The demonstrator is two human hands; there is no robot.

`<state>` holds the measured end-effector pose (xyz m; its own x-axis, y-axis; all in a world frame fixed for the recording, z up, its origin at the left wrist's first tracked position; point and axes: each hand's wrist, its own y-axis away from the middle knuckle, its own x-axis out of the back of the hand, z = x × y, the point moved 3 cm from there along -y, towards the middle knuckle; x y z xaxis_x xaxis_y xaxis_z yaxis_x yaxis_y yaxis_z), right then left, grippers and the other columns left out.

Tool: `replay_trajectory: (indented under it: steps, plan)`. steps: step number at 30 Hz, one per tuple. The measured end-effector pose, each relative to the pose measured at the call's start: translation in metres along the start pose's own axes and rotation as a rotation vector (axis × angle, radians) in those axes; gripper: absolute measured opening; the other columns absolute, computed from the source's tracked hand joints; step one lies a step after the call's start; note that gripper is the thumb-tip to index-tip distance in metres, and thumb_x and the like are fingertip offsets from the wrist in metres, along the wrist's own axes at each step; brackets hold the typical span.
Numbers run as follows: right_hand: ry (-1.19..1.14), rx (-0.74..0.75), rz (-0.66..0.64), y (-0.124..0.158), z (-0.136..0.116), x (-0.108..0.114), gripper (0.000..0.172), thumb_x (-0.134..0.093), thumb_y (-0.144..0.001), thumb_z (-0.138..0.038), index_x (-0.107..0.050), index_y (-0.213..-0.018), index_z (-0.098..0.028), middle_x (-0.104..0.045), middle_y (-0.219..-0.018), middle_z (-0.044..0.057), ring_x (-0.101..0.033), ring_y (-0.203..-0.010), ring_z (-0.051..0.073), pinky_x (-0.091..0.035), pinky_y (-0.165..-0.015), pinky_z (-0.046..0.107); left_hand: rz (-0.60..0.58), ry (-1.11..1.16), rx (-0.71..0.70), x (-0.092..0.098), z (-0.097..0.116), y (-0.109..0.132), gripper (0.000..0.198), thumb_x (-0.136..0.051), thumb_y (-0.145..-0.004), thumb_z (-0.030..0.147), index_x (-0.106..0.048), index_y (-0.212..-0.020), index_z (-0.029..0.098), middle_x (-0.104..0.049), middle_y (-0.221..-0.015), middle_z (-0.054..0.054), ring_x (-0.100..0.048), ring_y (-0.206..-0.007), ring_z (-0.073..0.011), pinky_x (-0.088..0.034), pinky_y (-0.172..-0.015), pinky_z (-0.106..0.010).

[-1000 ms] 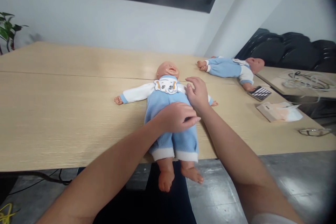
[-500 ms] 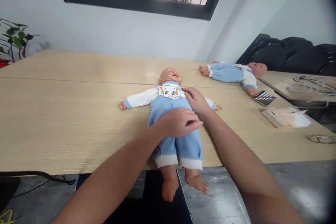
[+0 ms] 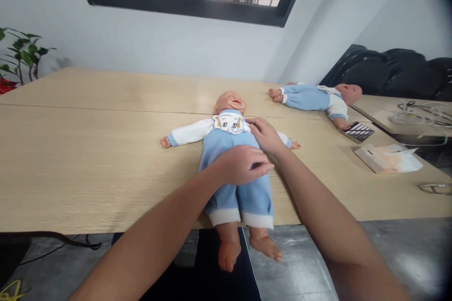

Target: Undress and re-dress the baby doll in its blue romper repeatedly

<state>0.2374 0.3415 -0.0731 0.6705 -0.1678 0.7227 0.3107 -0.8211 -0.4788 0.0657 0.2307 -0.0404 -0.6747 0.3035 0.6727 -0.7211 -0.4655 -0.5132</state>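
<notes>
A baby doll (image 3: 219,150) lies on its back in a blue and white outfit, its head away from me and its feet past the table's near edge. My left hand (image 3: 243,164) is curled closed over the doll's belly. A dark spot shows between its thumb and fingers, but I cannot make out what it is. Higher up, my right hand (image 3: 263,134) rests at the side of the chest, fingers bent and pressed together at the edge of the white bib (image 3: 229,123) with a printed animal face. The right fingertips are partly hidden against the cloth.
A second doll (image 3: 307,96) in similar clothes lies at the back right, beside a dark striped box (image 3: 357,131). Nearer are a tissue pack (image 3: 386,157) and glasses (image 3: 436,188). A potted plant (image 3: 24,54) stands far left; stacked black chairs (image 3: 391,73) and cables (image 3: 420,113) are at right.
The view has shifted very slightly. Both hands and the doll keep the same positions relative to each other.
</notes>
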Motion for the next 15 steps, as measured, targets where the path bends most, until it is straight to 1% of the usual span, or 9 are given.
replay_trajectory:
  steps: [6, 10, 15]
  plan:
    - [-0.004, -0.015, -0.019, 0.0003, -0.0027, 0.0021, 0.033, -0.050, -0.101, -0.031, -0.072, -0.125, -0.023, -0.074, -0.128, 0.011, -0.066, -0.121, 0.030, -0.050, -0.110, 0.053, -0.020, 0.006, 0.011, -0.0002, -0.0003, 0.0006, 0.034, -0.045, -0.106, 0.032, -0.065, -0.081, 0.019, -0.069, -0.083, -0.002, -0.060, -0.082, -0.0162, -0.045, -0.090, -0.032]
    - [-0.009, -0.019, -0.029, 0.0001, -0.0020, 0.0025, 0.034, -0.049, -0.102, -0.032, -0.072, -0.126, -0.023, -0.073, -0.129, 0.011, -0.066, -0.121, 0.029, -0.050, -0.111, 0.052, -0.022, 0.015, 0.023, -0.0006, -0.0003, 0.0012, 0.033, -0.046, -0.106, 0.031, -0.066, -0.082, 0.019, -0.071, -0.085, -0.003, -0.062, -0.085, -0.0165, -0.046, -0.090, -0.032]
    - [-0.004, -0.039, -0.024, 0.0002, -0.0006, 0.0016, 0.035, -0.050, -0.102, -0.034, -0.071, -0.127, -0.023, -0.073, -0.130, 0.012, -0.065, -0.123, 0.030, -0.049, -0.112, 0.052, -0.037, -0.030, 0.023, 0.0018, 0.0023, -0.0004, 0.033, -0.045, -0.105, 0.030, -0.066, -0.082, 0.019, -0.069, -0.083, -0.002, -0.061, -0.084, -0.0164, -0.046, -0.089, -0.032]
